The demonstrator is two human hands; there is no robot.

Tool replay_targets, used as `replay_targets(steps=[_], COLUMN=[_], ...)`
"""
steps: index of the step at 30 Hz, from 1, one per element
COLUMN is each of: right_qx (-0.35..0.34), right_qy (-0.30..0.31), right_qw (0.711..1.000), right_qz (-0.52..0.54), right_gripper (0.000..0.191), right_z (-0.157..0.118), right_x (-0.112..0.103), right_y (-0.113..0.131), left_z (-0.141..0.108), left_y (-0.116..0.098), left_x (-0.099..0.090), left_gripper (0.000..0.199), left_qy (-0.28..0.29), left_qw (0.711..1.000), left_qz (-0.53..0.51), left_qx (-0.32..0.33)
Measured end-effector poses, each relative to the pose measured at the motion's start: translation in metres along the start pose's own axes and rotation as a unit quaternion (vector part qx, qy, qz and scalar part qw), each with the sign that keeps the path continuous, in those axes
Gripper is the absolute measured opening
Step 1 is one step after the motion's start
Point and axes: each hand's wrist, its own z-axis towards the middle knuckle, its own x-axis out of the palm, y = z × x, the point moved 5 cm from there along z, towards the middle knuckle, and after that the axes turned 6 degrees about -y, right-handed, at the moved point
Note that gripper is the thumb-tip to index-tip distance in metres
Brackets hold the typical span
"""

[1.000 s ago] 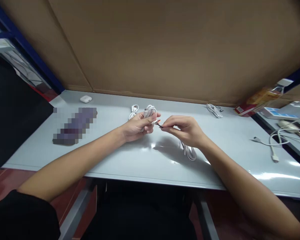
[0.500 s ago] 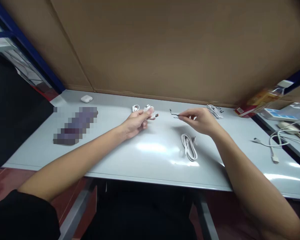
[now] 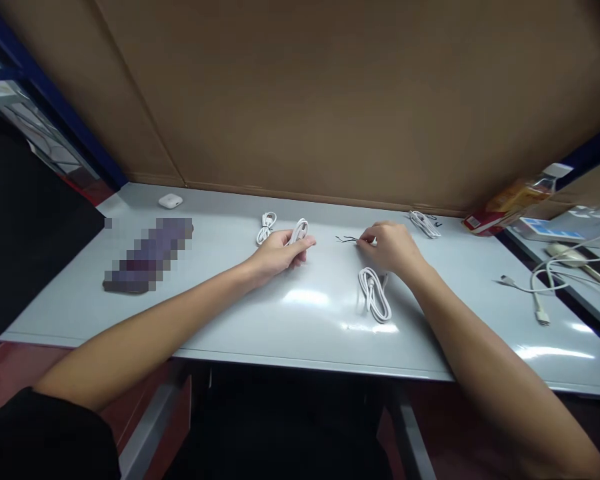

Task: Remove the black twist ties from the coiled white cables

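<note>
Your left hand (image 3: 280, 257) is curled shut around a coiled white cable (image 3: 298, 231), and your right hand (image 3: 390, 248) pinches a thin black twist tie (image 3: 347, 239) at its fingertips, over the pale grey table (image 3: 220, 327). A looped white cable (image 3: 374, 293) lies just below your right hand, and a smaller white coil (image 3: 266, 228) lies just beside your left.

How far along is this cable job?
Already coiled: white cables lie on the table. In hand: the left hand grips a white coil, and the right hand pinches a thin black wire. Left: a loose white cable lies uncoiled on the side bench.
</note>
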Motion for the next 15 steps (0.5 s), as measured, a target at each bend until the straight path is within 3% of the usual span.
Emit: replay_targets(steps=[3, 6, 9, 11, 15], right_qx=[0.027, 0.037, 0.03, 0.013, -0.059], right_qy=[0.005, -0.039, -0.072, -0.057, -0.015], right_qw=[0.999, 0.999, 0.987, 0.971, 0.961], right_qz=[-0.025, 0.009, 0.142, 0.233, 0.271], right_gripper=[0.022, 0.02, 0.03, 0.036, 0.036], right_z=[0.0, -0.001, -0.005, -0.009, -0.021], right_x=[0.001, -0.006, -0.015, -0.018, -0.017], right_y=[-0.006, -0.003, 0.013, 0.03, 0.063], left_z=[0.0, 0.0, -0.005, -0.012, -0.021], left_y=[-0.001, 0.001, -0.002, -0.004, -0.002], left_x=[-0.001, 0.001, 0.011, 0.021, 0.03], left_gripper=[0.033, 0.034, 0.036, 0.043, 0.05], left_qy=[-0.007, -0.005, 0.067, 0.136, 0.178], left_qw=[1.0, 0.999, 0.983, 0.967, 0.974], left_qz=[-0.004, -0.051, -0.169, -0.213, -0.138], left_qx=[0.002, -0.017, -0.033, -0.039, -0.017])
